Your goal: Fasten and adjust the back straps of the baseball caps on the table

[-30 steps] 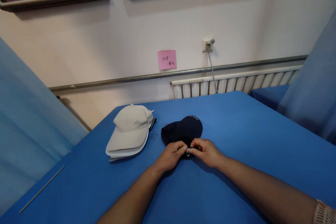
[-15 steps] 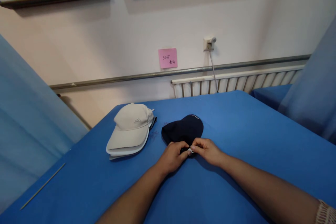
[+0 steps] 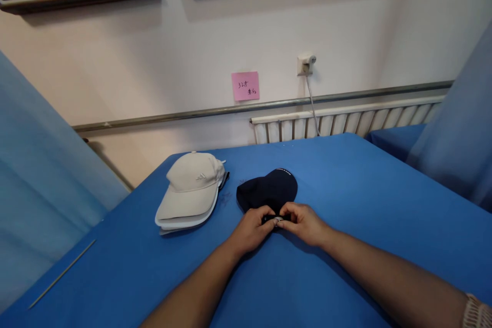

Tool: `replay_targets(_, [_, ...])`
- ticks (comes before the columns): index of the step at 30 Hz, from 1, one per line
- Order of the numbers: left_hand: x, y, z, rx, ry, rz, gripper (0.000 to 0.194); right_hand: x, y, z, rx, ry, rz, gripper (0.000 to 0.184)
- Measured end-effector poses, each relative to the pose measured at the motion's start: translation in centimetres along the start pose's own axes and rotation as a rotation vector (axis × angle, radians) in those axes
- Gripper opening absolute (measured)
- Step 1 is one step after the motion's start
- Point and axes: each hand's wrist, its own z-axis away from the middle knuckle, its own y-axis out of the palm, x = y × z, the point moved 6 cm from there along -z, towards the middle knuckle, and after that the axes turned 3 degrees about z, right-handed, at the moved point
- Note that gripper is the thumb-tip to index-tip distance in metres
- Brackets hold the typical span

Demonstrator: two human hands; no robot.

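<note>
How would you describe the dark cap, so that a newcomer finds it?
Start at the blue table, then look right of the stack of baseball caps. A navy baseball cap sits apart there. Unlike the stack's pale top cap, it is dark, with white lettering on its brim.

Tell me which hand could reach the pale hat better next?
Probably the left hand: it's nearer the pale hat, while the right hand is farther off. But both are holding the dark hat now.
</note>
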Motion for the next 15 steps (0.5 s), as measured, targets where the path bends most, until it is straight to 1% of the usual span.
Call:
replay_targets(2, [0.3,0.0,0.0,0.007,-0.004,0.014,0.025,0.2,-0.1,-0.1,-0.018,-0.024,0.036,0.016])
replay_targets(4, [0.4,0.0,0.0,0.023,-0.006,0.028,0.025,0.0,0.0,-0.2,-0.017,-0.018,0.014,0.016])
replay_targets(7, [0.5,-0.2,-0.1,0.033,-0.012,0.078,0.026,-0.9,0.3,-0.6,0.022,0.042,-0.157,0.018])
replay_targets(10, [0.6,-0.4,-0.1,0.027,-0.03,0.167,0.026,-1.1,0.5,-0.7,0.083,0.075,-0.334,0.024])
replay_targets(15, [0.6,-0.3,-0.2,0.005,-0.025,0.251,0.022,-0.9,0.2,-0.7,0.117,0.087,-0.408,0.033])
